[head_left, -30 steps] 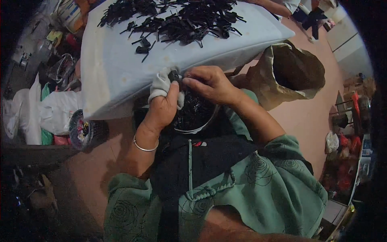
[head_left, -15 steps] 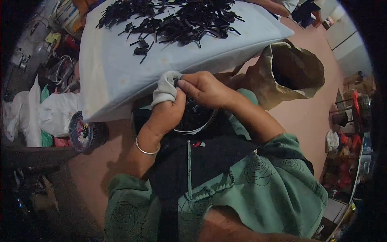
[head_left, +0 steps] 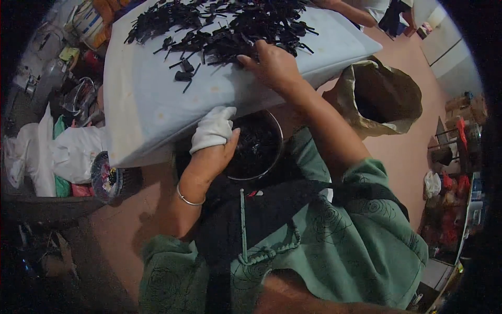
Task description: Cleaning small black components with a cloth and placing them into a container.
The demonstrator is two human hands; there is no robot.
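Loose black plastic pieces with thin straight stems, a pile of them [head_left: 235, 31], lie across a table with a pale cloth cover [head_left: 157, 99]. My right hand [head_left: 277, 65] is stretched over the pile's near edge, thumb and fingers apart, fingertips among the pieces. Below the table edge is my left hand [head_left: 213, 138], its fingers wrapped in a white cloth glove and its bare thumb standing apart; no piece shows in it. Right beside it, on my lap, a round basin with a pale rim [head_left: 282, 141] holds dark pieces that are hard to make out.
Right of the table stands an open brown paper sack [head_left: 340, 112]. Another person's arm [head_left: 353, 13] rests at the far table edge. On the left are white plastic bags [head_left: 78, 149] and a small mesh basket [head_left: 104, 180]. Loaded shelves [head_left: 449, 199] line the right side.
My right hand has left my left hand and moved forward to the pile. The dark piece that was between my hands is gone from view. My left hand has dropped slightly.
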